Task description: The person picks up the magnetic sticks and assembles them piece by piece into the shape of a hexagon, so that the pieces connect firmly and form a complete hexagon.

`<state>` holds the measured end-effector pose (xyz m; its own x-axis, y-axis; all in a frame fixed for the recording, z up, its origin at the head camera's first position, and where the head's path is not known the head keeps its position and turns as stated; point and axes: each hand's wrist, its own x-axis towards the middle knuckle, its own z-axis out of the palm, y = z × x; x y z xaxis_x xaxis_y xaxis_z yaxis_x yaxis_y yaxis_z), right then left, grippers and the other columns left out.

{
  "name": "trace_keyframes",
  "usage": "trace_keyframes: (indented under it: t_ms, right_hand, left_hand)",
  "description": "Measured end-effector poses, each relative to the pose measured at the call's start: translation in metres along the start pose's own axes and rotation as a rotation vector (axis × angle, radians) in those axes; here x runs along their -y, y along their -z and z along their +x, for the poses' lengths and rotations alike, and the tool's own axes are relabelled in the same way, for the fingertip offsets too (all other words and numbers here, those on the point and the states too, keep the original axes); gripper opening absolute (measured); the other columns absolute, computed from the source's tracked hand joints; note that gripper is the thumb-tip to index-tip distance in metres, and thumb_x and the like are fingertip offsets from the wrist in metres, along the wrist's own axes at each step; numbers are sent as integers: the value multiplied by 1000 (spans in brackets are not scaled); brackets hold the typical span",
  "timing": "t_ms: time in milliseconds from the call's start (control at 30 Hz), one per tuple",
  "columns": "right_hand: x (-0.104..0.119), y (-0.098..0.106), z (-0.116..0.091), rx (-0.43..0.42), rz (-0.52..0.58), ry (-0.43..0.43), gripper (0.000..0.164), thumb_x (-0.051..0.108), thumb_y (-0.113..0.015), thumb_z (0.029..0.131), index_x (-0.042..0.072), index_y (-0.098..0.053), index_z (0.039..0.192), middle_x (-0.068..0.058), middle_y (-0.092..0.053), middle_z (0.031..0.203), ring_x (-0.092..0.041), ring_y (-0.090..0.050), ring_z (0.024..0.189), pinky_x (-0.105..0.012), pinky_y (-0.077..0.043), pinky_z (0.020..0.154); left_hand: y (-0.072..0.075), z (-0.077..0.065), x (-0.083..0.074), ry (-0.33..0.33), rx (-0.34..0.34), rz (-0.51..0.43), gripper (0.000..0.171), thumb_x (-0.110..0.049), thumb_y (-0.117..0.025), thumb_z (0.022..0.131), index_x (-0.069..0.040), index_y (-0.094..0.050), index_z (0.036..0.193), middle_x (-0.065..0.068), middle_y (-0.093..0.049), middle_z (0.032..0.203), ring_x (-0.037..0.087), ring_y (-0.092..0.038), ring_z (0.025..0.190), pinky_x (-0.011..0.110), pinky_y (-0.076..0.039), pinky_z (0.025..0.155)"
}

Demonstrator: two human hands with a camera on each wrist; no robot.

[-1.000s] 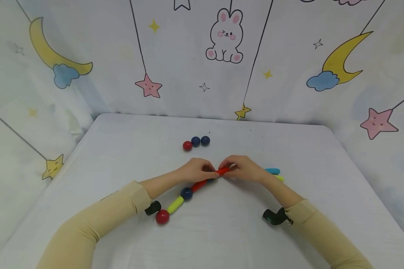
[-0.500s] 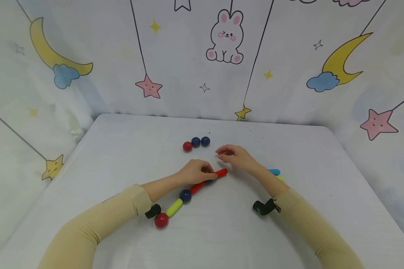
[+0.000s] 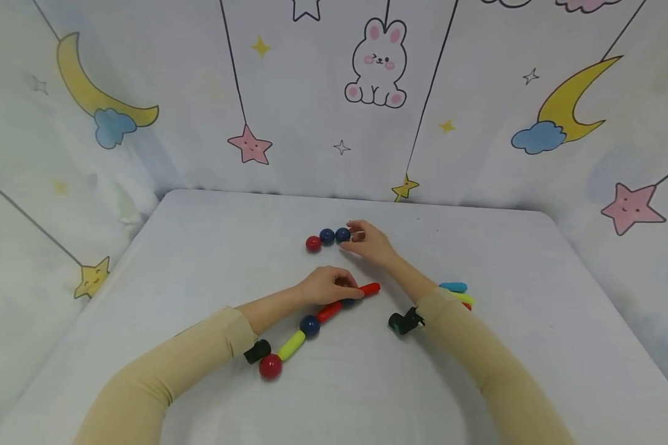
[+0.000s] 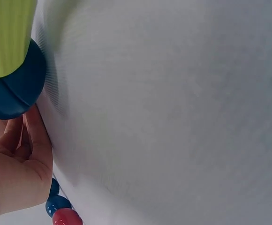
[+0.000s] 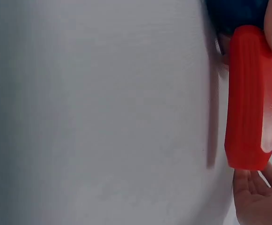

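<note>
In the head view my left hand (image 3: 328, 285) grips a chain of magnetic toy pieces at its upper end, near a blue ball (image 3: 348, 302) and a red rod (image 3: 371, 289). Down-left from there run another red rod (image 3: 329, 313), a blue ball (image 3: 310, 326), a yellow-green rod (image 3: 292, 345) and a red ball (image 3: 270, 367). My right hand (image 3: 370, 243) reaches a loose blue ball (image 3: 342, 235), its thumb and fingers spread at either side; firm contact cannot be made out. In the right wrist view, the red rod (image 5: 251, 98) extends from the blue ball.
Beside the reached ball lie another blue ball (image 3: 327, 237) and a red ball (image 3: 313, 244). Blue (image 3: 454, 287) and yellow-green rods (image 3: 463, 298), with a bit of red, lie partly behind the right forearm. A printed cloth (image 3: 289, 105) hangs behind the white table (image 3: 228, 235).
My right hand has let go of the upper red rod and moved up-left to the loose blue ball. My left hand stays on the chain.
</note>
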<state>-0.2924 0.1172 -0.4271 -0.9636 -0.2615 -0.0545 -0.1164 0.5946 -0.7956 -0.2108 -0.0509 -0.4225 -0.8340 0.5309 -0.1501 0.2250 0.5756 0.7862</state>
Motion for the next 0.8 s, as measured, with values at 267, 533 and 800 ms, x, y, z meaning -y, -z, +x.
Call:
trace_keyframes:
  t_ms: [267, 533, 800]
  right_hand:
    - [2, -2, 7, -4, -79, 62, 46, 24, -71, 90, 11, -57, 132, -9, -59, 129, -25, -55, 115, -39, -48, 93]
    - [-10, 12, -16, 30, -69, 17, 44, 26, -73, 88, 11, -60, 128, -8, -62, 122, -23, -56, 113, -38, -49, 91]
    - [-29, 34, -57, 74, -60, -14, 44, 31, -72, 88, 12, -62, 127, -7, -63, 118, -25, -57, 113, -42, -47, 93]
  left_hand:
    - [-2, 1, 2, 3, -6, 6, 19, -35, -71, 88, -17, -73, 94, -8, -65, 81, 12, -55, 78, 24, -44, 70]
    - [-3, 0, 0, 9, -5, 0, 20, -36, -71, 88, -17, -73, 94, -7, -63, 80, 12, -54, 77, 24, -43, 68]
    - [-2, -2, -3, 45, -10, 11, 21, -35, -71, 88, -16, -72, 97, -5, -63, 83, 13, -54, 78, 24, -43, 69]
